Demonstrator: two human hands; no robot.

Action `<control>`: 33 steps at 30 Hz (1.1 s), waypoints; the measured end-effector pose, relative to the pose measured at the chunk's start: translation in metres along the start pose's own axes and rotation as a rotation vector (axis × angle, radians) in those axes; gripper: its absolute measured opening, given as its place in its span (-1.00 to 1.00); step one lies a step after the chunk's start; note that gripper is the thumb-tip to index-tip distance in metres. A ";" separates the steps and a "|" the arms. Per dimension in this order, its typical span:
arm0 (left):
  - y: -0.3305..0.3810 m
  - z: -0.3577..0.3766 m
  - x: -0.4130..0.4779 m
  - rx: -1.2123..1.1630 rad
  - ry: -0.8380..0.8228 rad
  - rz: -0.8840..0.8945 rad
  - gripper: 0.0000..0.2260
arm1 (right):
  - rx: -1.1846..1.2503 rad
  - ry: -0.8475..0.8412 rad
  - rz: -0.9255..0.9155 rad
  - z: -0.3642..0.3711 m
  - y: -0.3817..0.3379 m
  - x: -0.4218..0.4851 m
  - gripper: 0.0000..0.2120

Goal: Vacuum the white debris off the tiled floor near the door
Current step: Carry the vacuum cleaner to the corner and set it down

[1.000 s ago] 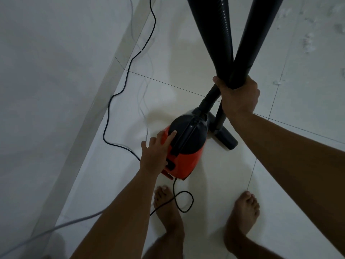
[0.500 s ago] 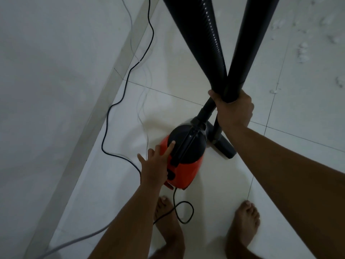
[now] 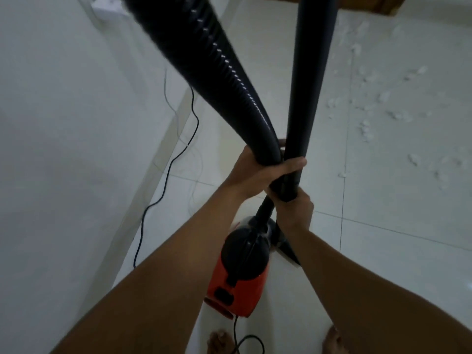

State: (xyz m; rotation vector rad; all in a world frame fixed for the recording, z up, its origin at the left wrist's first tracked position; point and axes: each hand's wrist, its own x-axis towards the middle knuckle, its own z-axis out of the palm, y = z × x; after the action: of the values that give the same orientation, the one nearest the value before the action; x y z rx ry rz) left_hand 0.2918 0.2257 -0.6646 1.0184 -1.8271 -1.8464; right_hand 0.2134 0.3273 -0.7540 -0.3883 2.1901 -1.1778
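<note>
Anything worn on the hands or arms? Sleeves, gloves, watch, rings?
Nothing visible. Left hand and right hand are bare: no gloves, rings or watch. Left arm and right arm are bare to the frame edge, with no sleeves in view.

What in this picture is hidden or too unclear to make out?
- Head view, top edge: the upper ends of the ribbed hose and rigid tube are cut off.
- The floor nozzle is mostly hidden behind the wrist and forearm of the right hand.
- The brown door frame is only a strip at the top edge.
- The white box at top left is blurred; whether the cord plugs in there cannot be told.
</note>
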 end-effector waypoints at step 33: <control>0.108 -0.004 -0.107 0.349 -0.180 -0.340 -0.43 | -0.177 -0.316 -0.378 -0.189 -0.324 -0.095 -0.72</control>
State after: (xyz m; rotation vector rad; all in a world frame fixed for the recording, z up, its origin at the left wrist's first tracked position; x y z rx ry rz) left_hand 0.3417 0.2852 -0.5341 1.3981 -2.2563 -1.8946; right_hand 0.1558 0.3172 -0.3710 -1.0283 1.9963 -1.0251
